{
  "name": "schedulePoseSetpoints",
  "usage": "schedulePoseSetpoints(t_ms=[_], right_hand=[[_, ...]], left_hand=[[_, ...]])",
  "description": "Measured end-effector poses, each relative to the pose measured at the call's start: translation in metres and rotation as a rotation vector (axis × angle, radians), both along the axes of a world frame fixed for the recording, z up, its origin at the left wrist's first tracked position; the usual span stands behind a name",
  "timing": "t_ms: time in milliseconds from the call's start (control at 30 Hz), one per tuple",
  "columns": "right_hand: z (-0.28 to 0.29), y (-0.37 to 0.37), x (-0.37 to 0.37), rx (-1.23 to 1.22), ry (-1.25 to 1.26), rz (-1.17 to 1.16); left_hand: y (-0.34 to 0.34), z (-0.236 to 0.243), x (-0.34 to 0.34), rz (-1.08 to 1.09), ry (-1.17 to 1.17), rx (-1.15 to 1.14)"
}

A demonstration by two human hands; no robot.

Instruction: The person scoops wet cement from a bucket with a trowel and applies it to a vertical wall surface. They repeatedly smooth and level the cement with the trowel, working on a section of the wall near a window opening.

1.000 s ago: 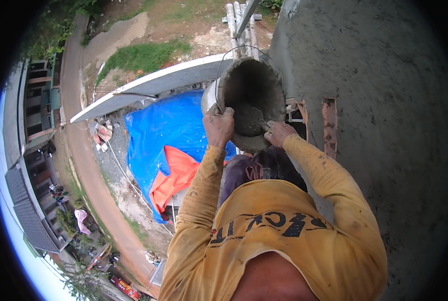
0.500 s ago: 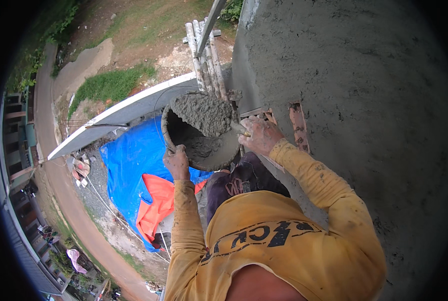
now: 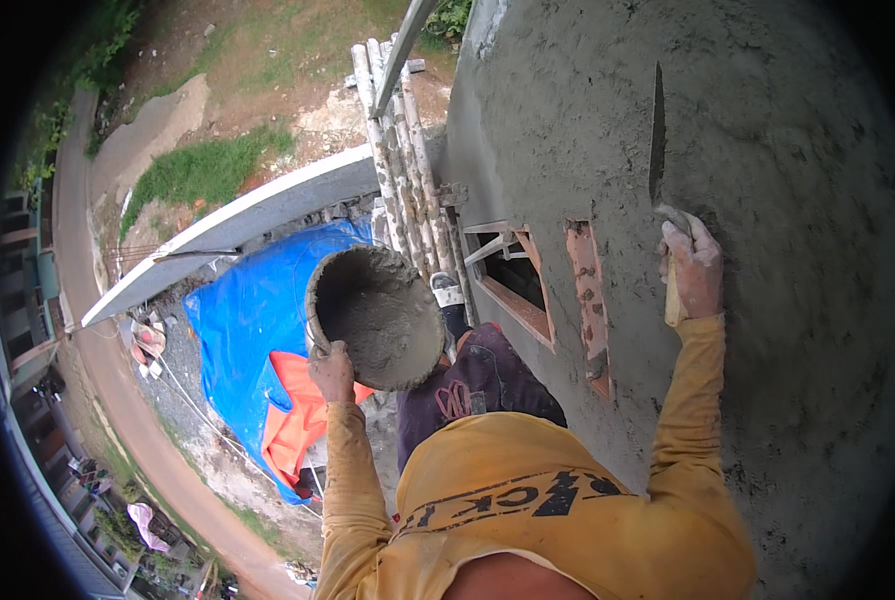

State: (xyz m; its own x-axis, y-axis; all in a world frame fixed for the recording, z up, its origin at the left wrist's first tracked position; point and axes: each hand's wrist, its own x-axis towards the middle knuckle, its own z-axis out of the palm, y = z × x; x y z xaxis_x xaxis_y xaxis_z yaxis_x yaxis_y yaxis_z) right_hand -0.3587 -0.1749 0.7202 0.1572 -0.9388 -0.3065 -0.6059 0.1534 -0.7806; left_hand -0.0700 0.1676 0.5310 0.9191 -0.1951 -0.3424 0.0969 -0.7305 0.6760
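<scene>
My left hand [image 3: 333, 374] grips the near rim of a mortar-crusted bucket [image 3: 314, 300], tilted so its inside shows. Wet grey mortar [image 3: 392, 325] lies in it. At the right, my right hand [image 3: 695, 262] is closed round the handle of a trowel [image 3: 657, 135]. The trowel's blade points away from me and shows nearly edge-on, at the grey plastered wall [image 3: 777, 330]. Whether mortar remains on the blade's far face is hidden. The wall's surface is rough and damp-looking.
A framed opening [image 3: 512, 275] and a bare reddish strip [image 3: 589, 290] break the wall. Beyond the bucket stand speckled poles [image 3: 407, 150] and a slanting metal bar [image 3: 399, 55]. Far below lie a blue tarp [image 3: 237, 305], an orange sheet [image 3: 297, 405] and a white-topped low wall [image 3: 227, 215].
My right hand has carried the trowel from above the bucket rightward to the wall. The mortar heaped on its blade no longer shows. The bucket has dropped slightly nearer to me.
</scene>
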Motion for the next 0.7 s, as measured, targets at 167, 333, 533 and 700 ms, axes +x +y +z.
schedulePoseSetpoints(t_ms=[167, 333, 533, 700], right_hand=[[-0.021, 0.028, 0.026, -0.131, 0.431, 0.656], [-0.126, 0.054, 0.089, -0.337, 0.782, 1.184], [-0.164, 0.113, 0.112, 0.102, 0.647, 0.991], [-0.151, 0.105, 0.085, 0.083, 0.472, 0.897]], left_hand=[[-0.029, 0.011, 0.002, -0.070, 0.018, -0.075], [-0.077, 0.063, 0.001, -0.271, 0.008, -0.026], [-0.105, 0.073, -0.011, -0.286, -0.028, -0.156], [-0.106, 0.068, 0.002, -0.142, -0.005, -0.275]])
